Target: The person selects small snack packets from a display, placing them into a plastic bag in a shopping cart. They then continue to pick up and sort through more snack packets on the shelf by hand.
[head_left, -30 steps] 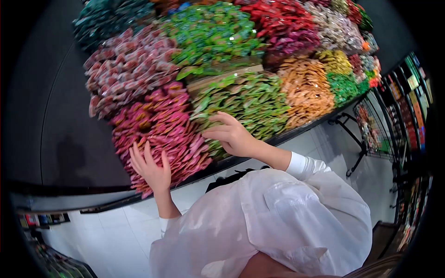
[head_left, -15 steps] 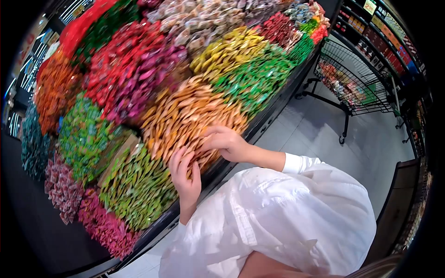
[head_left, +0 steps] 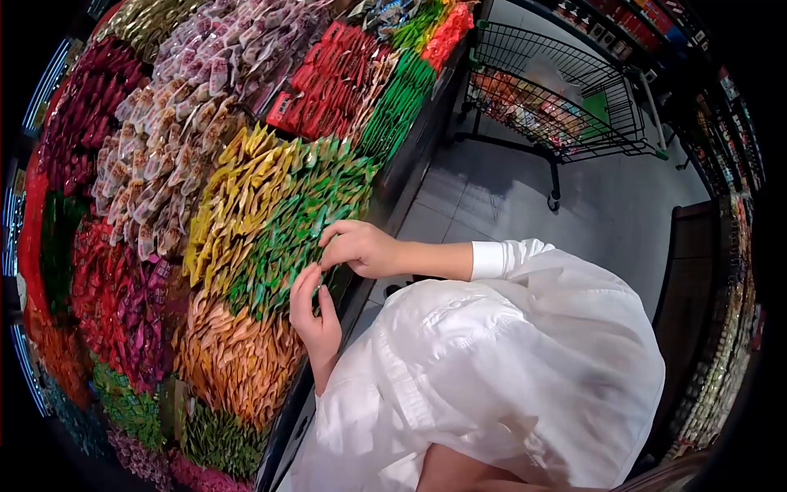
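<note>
Both hands are over the front edge of a bank of wrapped candies, at the green-wrapped candies (head_left: 307, 197). My right hand (head_left: 367, 248) reaches in from the right with bent fingers, its index finger and thumb apart and its fingertips at the green wrappers. Just below it, my left hand (head_left: 317, 318) points upward, fingers stretched out and thumb apart, beside the lower end of the green rows. The fingertips of the two hands come close together. No candy shows in either hand. Orange-wrapped candies (head_left: 238, 357) lie left of my left hand, and yellow-wrapped candies (head_left: 234, 205) border the green ones.
A dark ledge (head_left: 402, 193) edges the display. Behind it, red packets (head_left: 328, 86) and white-and-clear packets (head_left: 176, 156) are heaped. A wire shopping cart (head_left: 566, 98) holding mixed packets stands on the tiled floor (head_left: 492, 201) at the upper right. Stocked shelves (head_left: 734, 344) line the right side.
My view and both hands have shifted along the display, from the orange-wrapped candies to the green-wrapped ones. The cart now appears farther left and nearer. Both hands keep much the same pose.
</note>
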The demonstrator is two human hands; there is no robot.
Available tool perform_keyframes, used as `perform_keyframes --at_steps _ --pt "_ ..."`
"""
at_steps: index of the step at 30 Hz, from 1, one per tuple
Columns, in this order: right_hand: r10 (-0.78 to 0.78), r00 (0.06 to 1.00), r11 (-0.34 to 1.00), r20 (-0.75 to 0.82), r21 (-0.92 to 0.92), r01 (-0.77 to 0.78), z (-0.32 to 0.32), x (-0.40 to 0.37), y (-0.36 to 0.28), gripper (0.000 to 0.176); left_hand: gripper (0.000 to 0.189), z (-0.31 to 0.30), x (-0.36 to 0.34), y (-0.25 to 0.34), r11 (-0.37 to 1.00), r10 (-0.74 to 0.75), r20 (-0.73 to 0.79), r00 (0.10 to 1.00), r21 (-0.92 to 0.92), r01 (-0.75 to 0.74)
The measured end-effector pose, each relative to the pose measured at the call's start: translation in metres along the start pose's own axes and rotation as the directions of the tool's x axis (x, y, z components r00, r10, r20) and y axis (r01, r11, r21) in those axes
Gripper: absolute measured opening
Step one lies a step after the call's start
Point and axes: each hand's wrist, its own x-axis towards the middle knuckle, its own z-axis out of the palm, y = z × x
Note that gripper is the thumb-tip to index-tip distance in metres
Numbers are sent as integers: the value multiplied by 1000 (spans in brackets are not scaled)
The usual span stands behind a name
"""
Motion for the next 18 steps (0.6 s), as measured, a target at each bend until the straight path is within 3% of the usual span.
perform_keyframes --at_steps 2,3,5,7,13,15,18 --pt "-14 1000 999 -1 -47 14 -21 4 10 28 28 24 9 -3 947 -106 67 992 -297 122" --pt "-12 1000 998 17 -67 13 -38 6 15 28 28 39 19 -1 940 -103 59 993 -321 117" --pt "31 999 997 -36 -69 -33 -63 9 27 24 28 60 44 5 985 56 166 985 -169 -27" --pt "14 997 991 -80 -133 -25 -100 9 48 23 29 95 71 17 939 -15 218 976 -332 89" --pt "120 966 949 -229 -260 -180 -252 -26 128 20 30 226 151 24 874 85 444 892 -463 147" --pt "165 922 882 -352 -365 -297 -325 -47 161 19 30 286 179 28 863 59 468 882 -468 190" --pt "192 768 786 -611 -374 -493 -457 -77 227 15 27 402 228 33 809 -76 549 832 -454 373"
